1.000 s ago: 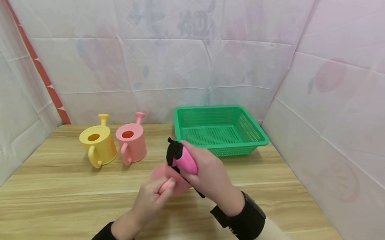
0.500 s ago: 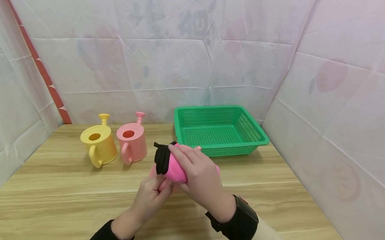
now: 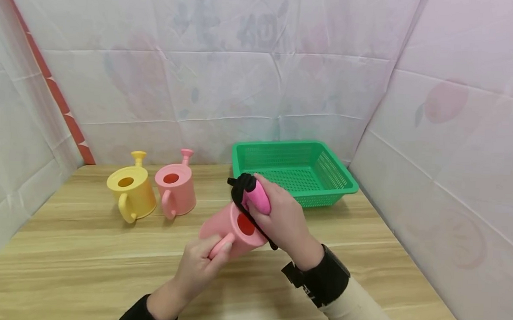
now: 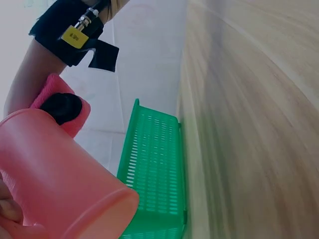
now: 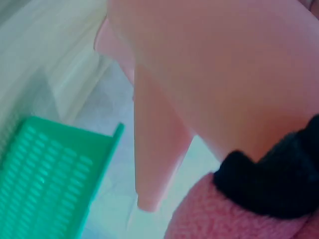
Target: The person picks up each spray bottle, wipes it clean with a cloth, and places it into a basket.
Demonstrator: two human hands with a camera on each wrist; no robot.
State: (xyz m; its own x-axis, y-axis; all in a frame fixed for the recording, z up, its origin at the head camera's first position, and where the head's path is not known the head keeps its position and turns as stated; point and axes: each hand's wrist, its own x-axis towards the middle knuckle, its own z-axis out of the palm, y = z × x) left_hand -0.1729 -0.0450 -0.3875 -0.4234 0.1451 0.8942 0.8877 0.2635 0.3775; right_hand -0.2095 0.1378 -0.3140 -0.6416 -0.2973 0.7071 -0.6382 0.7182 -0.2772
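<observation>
In the head view my left hand (image 3: 200, 258) grips the handle of a pink watering can (image 3: 217, 225), held tilted above the table. Its dark round opening faces up beside the right hand. My right hand (image 3: 281, 218) holds a bright pink fuzzy cloth (image 3: 260, 198) with a black band (image 3: 243, 185), right at the can's top edge. From the left wrist, the can's smooth body (image 4: 55, 169) shows large, with the cloth (image 4: 55, 89) behind its far end. The right wrist view has the can close up, its spout (image 5: 154, 134) pointing down the frame.
A yellow watering can (image 3: 139, 193) and another pink watering can (image 3: 182, 195) stand upright at the back left of the wooden table (image 3: 84, 267). A green perforated basket (image 3: 319, 198) sits at the back right, just beyond my right hand. Fabric walls (image 3: 216, 91) enclose the table.
The pink cloth swings left over the can, then back up and right with my right hand. The can's top and opening now show more. My left hand stays nearly in place.
</observation>
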